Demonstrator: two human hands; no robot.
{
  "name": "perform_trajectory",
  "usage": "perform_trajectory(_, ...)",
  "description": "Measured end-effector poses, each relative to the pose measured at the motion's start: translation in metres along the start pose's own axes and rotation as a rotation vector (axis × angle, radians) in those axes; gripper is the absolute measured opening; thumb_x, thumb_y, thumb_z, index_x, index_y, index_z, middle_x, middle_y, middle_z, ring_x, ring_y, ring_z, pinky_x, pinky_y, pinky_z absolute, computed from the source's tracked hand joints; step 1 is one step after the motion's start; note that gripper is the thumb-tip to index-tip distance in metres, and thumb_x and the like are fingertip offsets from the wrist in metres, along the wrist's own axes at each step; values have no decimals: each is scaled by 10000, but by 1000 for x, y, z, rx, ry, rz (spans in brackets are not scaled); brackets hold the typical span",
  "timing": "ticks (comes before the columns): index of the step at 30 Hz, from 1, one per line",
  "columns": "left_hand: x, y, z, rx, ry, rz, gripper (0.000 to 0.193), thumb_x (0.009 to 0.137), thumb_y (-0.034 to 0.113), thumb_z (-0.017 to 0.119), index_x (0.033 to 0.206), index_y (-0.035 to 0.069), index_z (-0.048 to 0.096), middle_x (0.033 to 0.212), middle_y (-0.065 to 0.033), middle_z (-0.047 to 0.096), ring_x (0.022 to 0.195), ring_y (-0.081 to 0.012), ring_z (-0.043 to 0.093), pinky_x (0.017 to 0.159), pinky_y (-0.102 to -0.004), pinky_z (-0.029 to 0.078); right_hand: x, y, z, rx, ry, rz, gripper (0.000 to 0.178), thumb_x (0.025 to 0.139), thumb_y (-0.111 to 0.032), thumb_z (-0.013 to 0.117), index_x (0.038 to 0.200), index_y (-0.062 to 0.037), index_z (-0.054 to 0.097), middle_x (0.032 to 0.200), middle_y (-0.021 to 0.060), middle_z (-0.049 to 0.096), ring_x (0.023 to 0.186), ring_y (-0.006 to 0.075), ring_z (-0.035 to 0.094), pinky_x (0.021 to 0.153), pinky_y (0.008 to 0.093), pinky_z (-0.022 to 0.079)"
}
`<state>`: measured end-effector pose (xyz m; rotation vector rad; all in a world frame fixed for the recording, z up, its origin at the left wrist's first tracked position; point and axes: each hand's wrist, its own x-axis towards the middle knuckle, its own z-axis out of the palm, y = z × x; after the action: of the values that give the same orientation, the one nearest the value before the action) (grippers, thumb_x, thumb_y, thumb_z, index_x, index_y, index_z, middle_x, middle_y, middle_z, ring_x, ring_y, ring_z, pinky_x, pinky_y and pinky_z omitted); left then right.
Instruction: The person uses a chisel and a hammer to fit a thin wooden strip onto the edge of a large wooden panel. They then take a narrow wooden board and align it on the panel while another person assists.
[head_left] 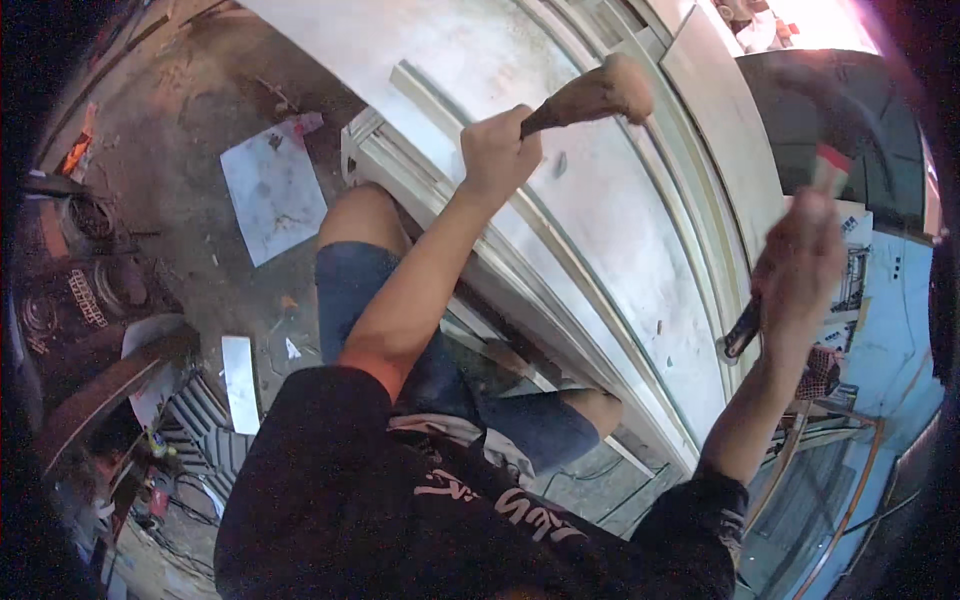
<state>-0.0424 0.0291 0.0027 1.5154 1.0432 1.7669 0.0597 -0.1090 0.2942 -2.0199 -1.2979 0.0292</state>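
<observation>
Gripping a brown wooden club over the pale tabletop, the fingers of the left hand hide its thin end. Blurred, the right hand wraps its fingers around a dark-handled tool, whose far end I can't make out.

Dingy floor (scrap-littered); pale-blue panel right; glare upper right.

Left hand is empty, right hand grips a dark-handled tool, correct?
Left hand isn't empty: the head view shows it gripping a brown, club-shaped tool. The right hand does grip a dark-handled tool.
</observation>
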Motion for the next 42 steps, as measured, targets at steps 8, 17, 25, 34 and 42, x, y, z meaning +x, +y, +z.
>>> perform_trajectory(8, 44, -8, -25, -484, -866, -275, 206, 928, 296, 650, 967, 107, 721, 657, -27, 644, 573, -147, 629, 553, -331, 504, -58, 53, 46, 425, -78, 247, 345, 1025, -423, 509, 913, -96, 514, 538, -14, 421, 373, 72, 391, 340, 228, 330)
perform_trajectory(17, 85, -20, -22, -526, -1415, -387, 680, 947, 679, 439, 1019, 40, 661, 787, -84, 698, 683, -159, 667, 631, -287, 539, -139, 149, 88, 376, -31, 529, 368, 1033, -425, 489, 885, -88, 499, 512, -15, 404, 372, 71, 383, 348, 240, 329)
perform_trajectory(25, 89, -33, 23, -347, -1320, -928, 385, 1060, 308, 420, 1029, -47, 567, 887, -155, 674, 744, -243, 682, 673, -366, 591, -179, 179, 67, 376, 9, 643, 333, 1032, -414, 493, 935, -95, 501, 562, -20, 409, 386, 66, 381, 344, 226, 319)
perform_trajectory(34, 92, -15, 17, -180, -1204, -784, 360, 1051, 309, 445, 953, -4, 594, 824, -131, 667, 713, -216, 679, 645, -339, 585, -179, 181, 67, 417, -8, 644, 326, 1038, -396, 489, 914, -94, 505, 557, -24, 414, 391, 61, 370, 357, 236, 329)
perform_trajectory(42, 34, -12, -17, 121, -640, -68, 402, 932, 466, 614, 938, 65, 635, 568, -135, 564, 551, -314, 608, 539, -407, 465, -86, 215, 68, -282, 40, 225, 259, 922, -289, 691, 932, -31, 664, 671, 110, 625, 586, 163, 571, 577, 309, 459)
